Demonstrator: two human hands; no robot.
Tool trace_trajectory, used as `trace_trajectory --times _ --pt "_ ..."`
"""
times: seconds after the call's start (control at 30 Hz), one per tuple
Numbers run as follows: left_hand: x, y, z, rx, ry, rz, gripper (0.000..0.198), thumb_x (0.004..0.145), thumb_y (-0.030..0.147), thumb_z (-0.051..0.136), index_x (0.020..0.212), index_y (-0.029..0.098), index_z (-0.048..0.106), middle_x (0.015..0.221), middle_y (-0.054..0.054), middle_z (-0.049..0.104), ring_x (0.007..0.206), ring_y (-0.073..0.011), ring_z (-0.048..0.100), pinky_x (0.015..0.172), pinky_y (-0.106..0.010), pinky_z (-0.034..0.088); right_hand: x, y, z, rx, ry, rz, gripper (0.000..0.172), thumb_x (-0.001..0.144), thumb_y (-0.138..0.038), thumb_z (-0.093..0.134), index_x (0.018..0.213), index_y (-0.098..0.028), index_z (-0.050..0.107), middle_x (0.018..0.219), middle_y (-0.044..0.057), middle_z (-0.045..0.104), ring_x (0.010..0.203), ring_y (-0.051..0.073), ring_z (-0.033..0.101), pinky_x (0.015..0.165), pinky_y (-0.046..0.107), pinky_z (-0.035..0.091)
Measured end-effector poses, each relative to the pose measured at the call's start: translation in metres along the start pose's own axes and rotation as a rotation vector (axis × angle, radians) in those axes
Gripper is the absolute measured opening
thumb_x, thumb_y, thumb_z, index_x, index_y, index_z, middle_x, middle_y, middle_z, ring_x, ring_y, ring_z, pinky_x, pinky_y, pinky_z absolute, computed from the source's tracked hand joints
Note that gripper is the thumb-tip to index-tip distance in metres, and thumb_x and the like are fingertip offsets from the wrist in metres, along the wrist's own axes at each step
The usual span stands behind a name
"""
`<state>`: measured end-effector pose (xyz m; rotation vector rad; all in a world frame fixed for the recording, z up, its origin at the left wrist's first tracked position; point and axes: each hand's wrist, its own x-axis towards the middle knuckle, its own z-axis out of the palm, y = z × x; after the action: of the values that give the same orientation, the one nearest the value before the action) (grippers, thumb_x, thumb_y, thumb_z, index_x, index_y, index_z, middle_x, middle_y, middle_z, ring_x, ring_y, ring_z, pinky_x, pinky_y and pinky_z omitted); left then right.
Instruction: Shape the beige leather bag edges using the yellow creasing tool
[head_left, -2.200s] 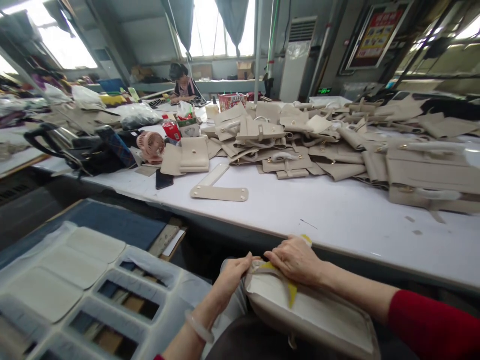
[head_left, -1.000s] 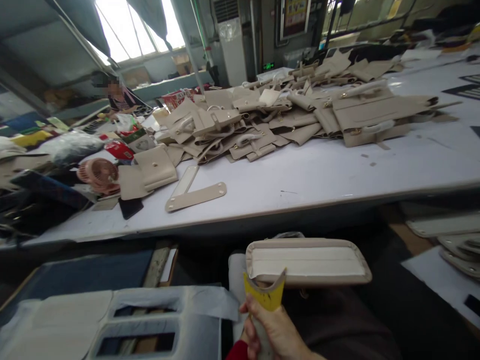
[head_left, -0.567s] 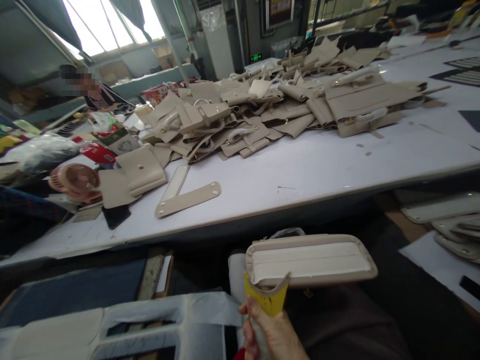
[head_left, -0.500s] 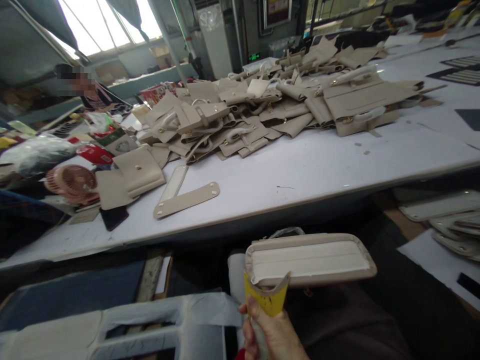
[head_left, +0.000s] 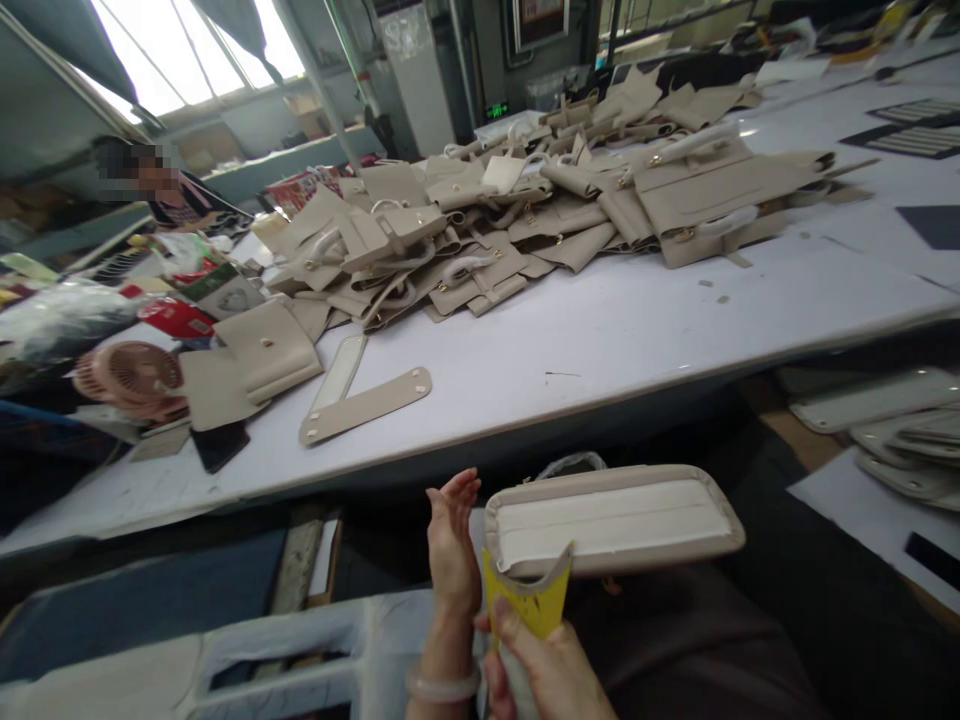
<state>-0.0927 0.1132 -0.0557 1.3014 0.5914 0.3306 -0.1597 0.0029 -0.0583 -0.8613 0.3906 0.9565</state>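
Note:
A beige oblong panel (head_left: 615, 515) with a white inner face lies across my lap, below the table edge. A yellow strip (head_left: 529, 597) curls up from its left end. My right hand (head_left: 544, 672) is closed around that strip, thumb on the yellow side, at the bottom of the view. My left hand (head_left: 452, 545), with a pale bangle on the wrist, stands upright beside the panel's left end. Its fingers are stretched out and hold nothing.
A long white table (head_left: 600, 330) bears a heap of beige bag parts (head_left: 525, 215), two flat strap pieces (head_left: 365, 403), a pink fan (head_left: 127, 375) and a black phone (head_left: 219, 446). More panels (head_left: 885, 425) are stacked at right. A white cut-out sheet (head_left: 247, 650) lies lower left. A person (head_left: 161, 190) sits far left.
My left hand has risen into view beside the panel's left end. My right hand keeps its hold on the yellow strip. The view has shifted slightly.

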Motion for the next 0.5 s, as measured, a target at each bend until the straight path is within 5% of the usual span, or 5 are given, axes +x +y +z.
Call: trace_trajectory --times 0.17,0.5 --pt "-0.008 0.022 0.017 0.358 -0.302 0.146 0.058 0.099 0.059 0.036 0.097 0.019 0.079 0.107 -0.008 0.075 0.11 -0.0267 0.064 0.1 -0.037 0.045 -0.002 -0.005 -0.001 -0.038 -0.075 0.07 0.071 0.064 -0.084 0.065 0.055 -0.014 0.056 0.038 -0.001 0.046 0.033 0.009 0.046 0.042 0.025 0.045" --pt "-0.01 0.021 0.029 0.412 -0.195 0.055 0.06 0.098 0.058 0.038 0.086 0.017 0.08 0.089 -0.008 0.078 0.085 -0.0237 0.069 0.077 -0.03 0.047 0.0 -0.019 -0.011 -0.034 -0.135 0.12 0.073 0.058 -0.085 0.066 0.081 -0.016 0.057 0.038 -0.006 0.048 0.027 0.008 0.041 0.033 0.018 0.031"
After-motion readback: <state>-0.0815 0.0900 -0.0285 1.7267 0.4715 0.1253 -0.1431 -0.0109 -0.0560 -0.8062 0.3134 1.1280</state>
